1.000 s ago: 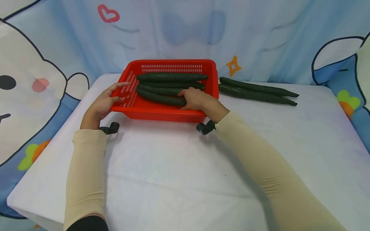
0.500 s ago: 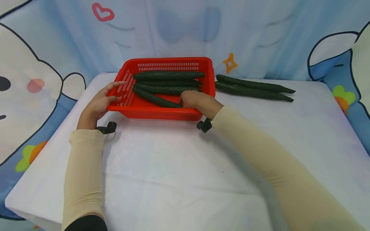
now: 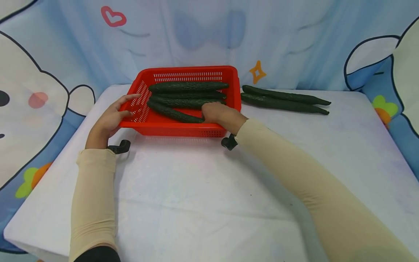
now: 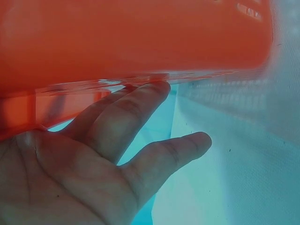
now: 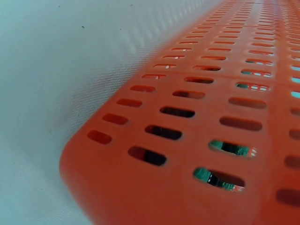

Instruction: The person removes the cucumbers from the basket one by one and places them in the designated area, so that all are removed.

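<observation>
Gripping the right end of the nearest cucumber [image 3: 173, 112], slanted inside the red plastic basket [image 3: 176, 131]: right hand [image 3: 218, 115]. Three other cucumbers [image 3: 188, 86] lie lengthwise behind. Left hand [image 3: 108, 119], fingers straight and unclenched, touches basket's left side. Two more cucumbers [image 3: 288, 99] side by side on white-covered table [image 3: 183, 189], just right of basket. Printed blue backdrop [image 3: 203, 29] behind.

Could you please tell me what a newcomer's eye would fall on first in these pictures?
Probably the bright red basket, standing out on the white table near its far edge, with four dark green cucumbers visible inside. Next come two more cucumbers lying just right of it. Then the left hand at the basket's left end, and the right hand inside it, at the right end of the front cucumber.
</observation>
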A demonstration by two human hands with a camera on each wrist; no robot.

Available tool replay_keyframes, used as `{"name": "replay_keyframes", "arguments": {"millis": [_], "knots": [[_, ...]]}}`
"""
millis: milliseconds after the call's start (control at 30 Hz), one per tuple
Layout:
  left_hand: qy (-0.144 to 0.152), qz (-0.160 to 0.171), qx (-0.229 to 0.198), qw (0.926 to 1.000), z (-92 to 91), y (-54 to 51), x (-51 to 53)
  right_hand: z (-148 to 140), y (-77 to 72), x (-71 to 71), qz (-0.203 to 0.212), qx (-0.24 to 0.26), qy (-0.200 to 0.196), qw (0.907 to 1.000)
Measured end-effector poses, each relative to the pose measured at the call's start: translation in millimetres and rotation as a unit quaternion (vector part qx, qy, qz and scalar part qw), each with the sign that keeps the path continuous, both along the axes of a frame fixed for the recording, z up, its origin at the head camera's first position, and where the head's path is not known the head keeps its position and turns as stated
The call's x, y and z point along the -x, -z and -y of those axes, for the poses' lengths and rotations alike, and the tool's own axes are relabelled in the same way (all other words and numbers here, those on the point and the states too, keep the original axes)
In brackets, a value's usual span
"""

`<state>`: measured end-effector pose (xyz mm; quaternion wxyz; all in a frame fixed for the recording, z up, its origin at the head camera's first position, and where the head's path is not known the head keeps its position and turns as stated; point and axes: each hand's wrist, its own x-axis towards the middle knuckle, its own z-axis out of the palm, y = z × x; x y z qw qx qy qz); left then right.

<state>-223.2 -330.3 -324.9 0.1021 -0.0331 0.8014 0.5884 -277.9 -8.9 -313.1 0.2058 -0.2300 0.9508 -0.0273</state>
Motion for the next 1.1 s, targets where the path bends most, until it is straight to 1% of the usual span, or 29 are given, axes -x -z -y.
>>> {"name": "replay_keyframes", "arguments": {"millis": [167, 267, 467, 733, 933, 1100], "knots": [[-0.002, -0.002, 0.006, 1.0, 0.8, 0.4, -1.1, 1.8, -0.7, -0.6, -0.016, -0.006, 0.005, 0.9998], [-0.003, -0.002, 0.008, 1.0, 0.7, 0.2, -1.5, 2.0, -1.7, -0.9, -0.009, -0.003, 0.009, 0.9999], [-0.001, -0.001, -0.003, 1.0, 0.0, 0.0, -0.5, 1.7, -1.9, 0.2, 0.021, 0.004, 0.011, 0.9997], [-0.003, 0.002, 0.0, 1.0, -0.4, -0.1, -0.2, 0.7, 1.9, 0.3, 0.022, 0.058, 0.005, 0.9981], [-0.006, 0.0, 0.007, 1.0, -0.3, 0.5, -0.8, -1.7, 1.1, 1.0, 0.036, 0.111, 0.014, 0.9931], [-0.006, -0.002, 0.004, 1.0, -0.5, 0.2, -0.4, -3.7, 1.0, 1.9, 0.031, 0.153, 0.019, 0.9875]]}}
